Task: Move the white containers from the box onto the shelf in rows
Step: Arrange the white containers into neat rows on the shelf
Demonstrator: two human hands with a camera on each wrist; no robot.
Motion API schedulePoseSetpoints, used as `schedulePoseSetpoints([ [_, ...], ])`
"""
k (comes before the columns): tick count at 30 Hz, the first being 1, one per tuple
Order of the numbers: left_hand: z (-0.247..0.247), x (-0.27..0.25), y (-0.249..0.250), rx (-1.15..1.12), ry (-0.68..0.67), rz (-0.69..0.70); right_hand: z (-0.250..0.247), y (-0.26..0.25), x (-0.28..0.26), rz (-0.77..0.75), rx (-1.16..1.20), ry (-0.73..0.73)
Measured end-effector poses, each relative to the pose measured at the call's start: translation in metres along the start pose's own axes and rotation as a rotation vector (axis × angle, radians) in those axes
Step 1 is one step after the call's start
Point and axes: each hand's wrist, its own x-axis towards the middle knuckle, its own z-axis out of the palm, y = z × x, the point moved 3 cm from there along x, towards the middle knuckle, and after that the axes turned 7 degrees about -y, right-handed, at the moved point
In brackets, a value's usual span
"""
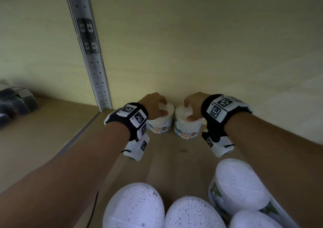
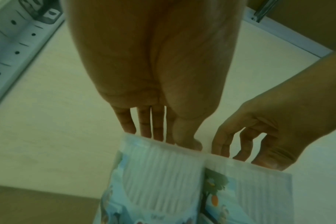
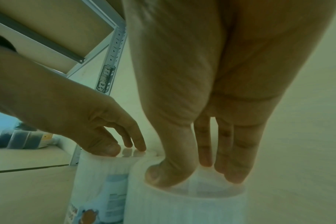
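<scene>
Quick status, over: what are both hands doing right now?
Left hand grips left container by its lid; right hand grips right container. Both upright, side by side at shelf back. Nothing blocking.

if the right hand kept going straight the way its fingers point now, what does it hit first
The right hand points down with fingertips already on the lid of the right container, so it meets that lid at once. Behind it stands the shelf's back wall.
</scene>
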Motion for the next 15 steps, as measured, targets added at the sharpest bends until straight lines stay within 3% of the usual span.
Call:
schedulePoseSetpoints([
  [15, -0.002, -0.009, 0.004, 0.069, -0.080, 0.058, 0.006, 0.002, 0.009, 0.070, 0.088, -0.037],
])
